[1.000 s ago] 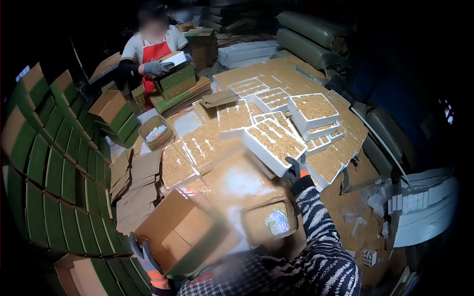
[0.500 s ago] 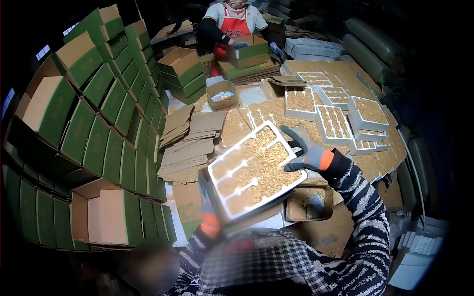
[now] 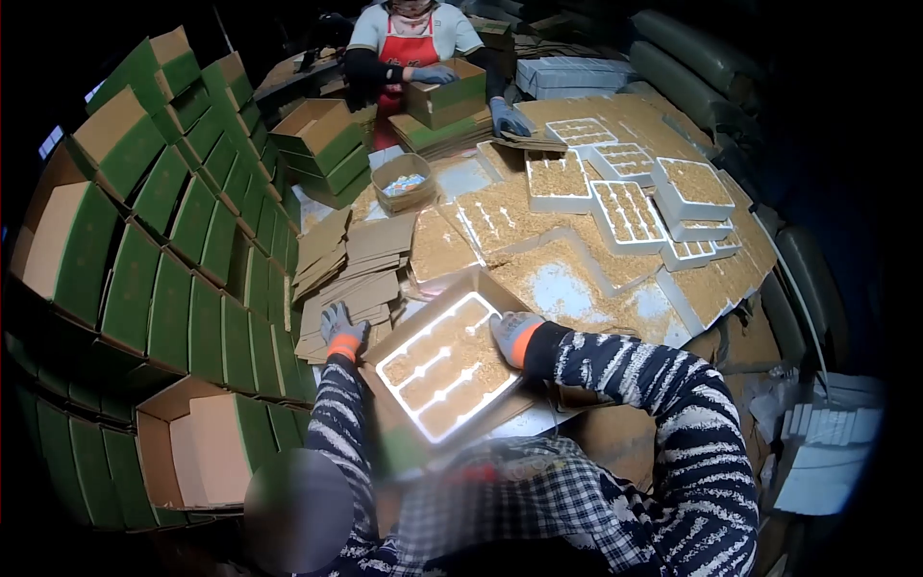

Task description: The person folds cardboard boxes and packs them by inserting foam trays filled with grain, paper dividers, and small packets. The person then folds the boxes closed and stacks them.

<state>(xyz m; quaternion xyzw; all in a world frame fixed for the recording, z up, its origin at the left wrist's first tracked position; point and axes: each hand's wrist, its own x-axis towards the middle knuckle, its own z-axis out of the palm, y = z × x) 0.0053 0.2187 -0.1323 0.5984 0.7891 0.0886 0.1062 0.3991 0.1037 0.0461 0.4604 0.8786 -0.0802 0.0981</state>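
A white foam tray (image 3: 448,369), its divided compartments covered in tan sawdust-like crumbs, sits tilted within a cardboard box (image 3: 478,281) in front of me. My right hand (image 3: 514,335), in a grey glove with an orange cuff, grips the tray's upper right edge; its fingertips are partly hidden. My left hand (image 3: 342,328), gloved alike, lies with fingers spread over the flat cardboard pieces (image 3: 354,279) left of the box, and holds nothing.
Green cardboard boxes (image 3: 197,240) are stacked high along the left. More foam trays (image 3: 627,219) with crumbs stand on the table at right. Across the table, a person in a red apron (image 3: 409,48) handles a green box (image 3: 445,94). A round basket (image 3: 404,183) holds small packets.
The foam tray has come down into the cardboard box. My left hand has left the tray's side and moved up-left onto the cardboard pieces. The person opposite now reaches toward cardboard on the table.
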